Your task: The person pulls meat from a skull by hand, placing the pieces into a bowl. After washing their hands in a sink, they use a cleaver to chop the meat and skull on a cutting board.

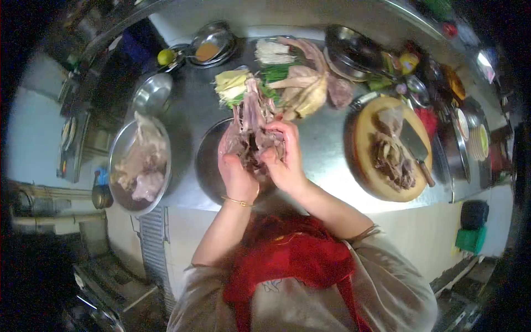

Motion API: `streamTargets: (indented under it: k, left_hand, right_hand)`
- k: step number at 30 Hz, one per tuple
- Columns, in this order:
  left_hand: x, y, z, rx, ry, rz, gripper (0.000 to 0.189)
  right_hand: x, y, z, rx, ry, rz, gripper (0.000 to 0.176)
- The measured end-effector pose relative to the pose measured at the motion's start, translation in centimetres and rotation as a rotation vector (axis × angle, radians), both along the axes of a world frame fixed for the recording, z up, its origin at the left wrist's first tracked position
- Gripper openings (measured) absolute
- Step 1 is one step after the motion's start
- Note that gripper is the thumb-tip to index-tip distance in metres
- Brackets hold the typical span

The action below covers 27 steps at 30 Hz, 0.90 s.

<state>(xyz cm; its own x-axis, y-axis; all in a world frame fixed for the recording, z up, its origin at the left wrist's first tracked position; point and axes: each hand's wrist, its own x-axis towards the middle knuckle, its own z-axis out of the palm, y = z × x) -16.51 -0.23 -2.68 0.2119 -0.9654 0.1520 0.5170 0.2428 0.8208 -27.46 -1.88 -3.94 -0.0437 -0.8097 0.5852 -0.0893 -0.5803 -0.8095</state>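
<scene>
At the centre of the frame, the left hand [239, 176] and right hand [287, 161] grip opposite sides of split meat [253, 113] over a bowl [207, 160] — if either loosens (the surface looks wet), the meat could slip, perhaps knocking the vegetables [230, 87] at upper centre.

Stacked plates [478, 143] far right, green object [470, 239] lower

- Held meat [251, 112]: tinted pinkish brown.
- Near apron [293, 259]: coloured deep red.
- Round board [366, 133], right: toned tan.
- Large bowl [112, 166], left: finished in silver.
- Far stalks [276, 72]: coloured bright green.
</scene>
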Motion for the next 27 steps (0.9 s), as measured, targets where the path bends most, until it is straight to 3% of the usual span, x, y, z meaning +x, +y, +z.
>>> streamTargets:
  k: [3,8,12,14,17,21,27]
  left_hand:
    - [2.2,1.5,0.8,0.067,0.105,0.063,0.100]
    - [6.2,3.0,0.6,0.057,0.339,-0.081,0.100]
    - [7.4,2.8,1.4,0.069,0.446,-0.135,0.102]
    - [7.9,2.6,1.7,0.088,0.518,-0.165,0.106]
    - [8.7,2.0,0.4,0.082,0.701,-0.256,0.094]
    - [9.3,1.6,-0.9,0.121,0.750,-0.300,0.092]
    - [8.7,0.7,-1.7,0.216,0.852,-0.281,0.089]
  right_hand:
    - [3.3,1.4,-0.2,0.035,-0.077,0.011,0.048]
    - [6.0,2.0,0.5,0.059,-0.188,0.064,0.044]
    - [7.2,1.7,0.7,0.144,-0.308,0.062,0.053]
    - [7.3,1.2,1.1,0.211,-0.424,0.141,0.060]
    - [7.1,0.9,1.2,0.352,-0.655,0.260,0.068]
    - [6.3,0.5,0.6,0.572,-0.834,0.392,0.075]
    - [5.2,-0.6,0.9,0.826,-1.064,0.434,0.070]
